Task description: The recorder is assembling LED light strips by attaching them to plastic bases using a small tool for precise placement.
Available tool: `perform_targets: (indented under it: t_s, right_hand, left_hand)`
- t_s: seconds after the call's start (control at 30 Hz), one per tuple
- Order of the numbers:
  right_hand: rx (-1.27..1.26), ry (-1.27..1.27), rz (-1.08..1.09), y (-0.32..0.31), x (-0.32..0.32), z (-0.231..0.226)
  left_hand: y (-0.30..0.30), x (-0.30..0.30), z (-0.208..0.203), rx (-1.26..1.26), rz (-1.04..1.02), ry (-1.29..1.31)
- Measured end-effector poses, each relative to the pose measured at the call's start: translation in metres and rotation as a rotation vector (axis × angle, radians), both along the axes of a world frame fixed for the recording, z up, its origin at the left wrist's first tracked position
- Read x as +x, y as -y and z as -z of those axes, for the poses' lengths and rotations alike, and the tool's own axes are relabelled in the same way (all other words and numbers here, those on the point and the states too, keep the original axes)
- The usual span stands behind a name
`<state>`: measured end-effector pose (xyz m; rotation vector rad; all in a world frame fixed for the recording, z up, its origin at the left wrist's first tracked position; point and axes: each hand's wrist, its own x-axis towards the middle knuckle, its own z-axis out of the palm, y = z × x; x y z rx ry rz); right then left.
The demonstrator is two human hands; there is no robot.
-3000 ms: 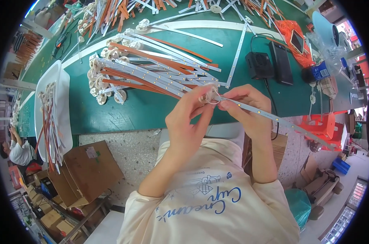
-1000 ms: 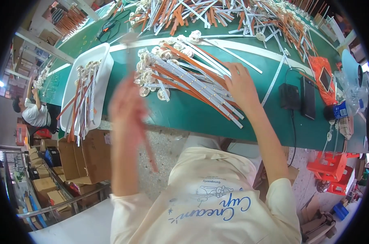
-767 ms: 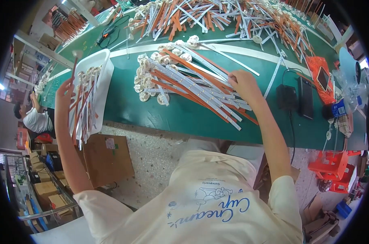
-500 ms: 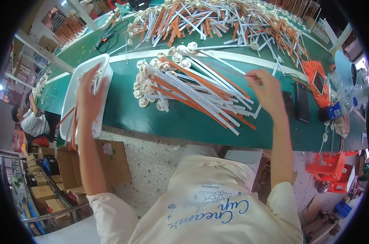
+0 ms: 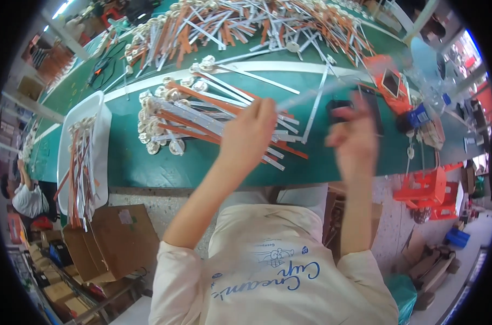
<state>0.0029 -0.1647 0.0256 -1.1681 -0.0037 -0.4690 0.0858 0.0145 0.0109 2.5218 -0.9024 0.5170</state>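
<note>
My left hand (image 5: pixel 250 132) is over the right part of a pile of strips, its fingers closed on a pale LED strip (image 5: pixel 303 99). The strip slants up to the right and is smeared by motion. My right hand (image 5: pixel 355 138) hovers near the dark flat box (image 5: pixel 371 111), blurred, fingers apart with nothing visible in them. Below my left hand lies the pile of white and orange LED strips (image 5: pixel 194 123), with round white end pieces (image 5: pixel 147 122) gathered at the left. Another white strip (image 5: pixel 315 108) lies bent between my hands.
A white tub (image 5: pixel 104 116) at the left holds more strips. A larger strip heap (image 5: pixel 224 27) covers the far table. At right are an orange bag (image 5: pixel 381 67) with a phone, a clear bottle (image 5: pixel 435 92) and red stools (image 5: pixel 427 187). A cardboard box (image 5: pixel 113 238) stands below the tub.
My left hand has left the white tub and come right over the pile, now with a strip in it. My right hand has lowered slightly. The whole view has shifted to the right.
</note>
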Motion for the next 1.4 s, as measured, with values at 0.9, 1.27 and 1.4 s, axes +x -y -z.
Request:
perform_targets:
  t_s: [0.9,1.27,1.4]
  right_hand:
    - [-0.173,0.012,0.130,-0.045,-0.018,0.003]
    - [-0.378,0.191,0.286,-0.049,-0.024,0.011]
    - [-0.799,0.109,0.440,-0.042,-0.031,0.011]
  left_hand:
    - [0.008,-0.080,0.013,-0.980,0.306,-0.744]
    - [0.013,-0.077,0.007,-0.586,0.143,-0.092]
    - [0.015,-0.089,-0.002,-0.605,0.050,-0.188]
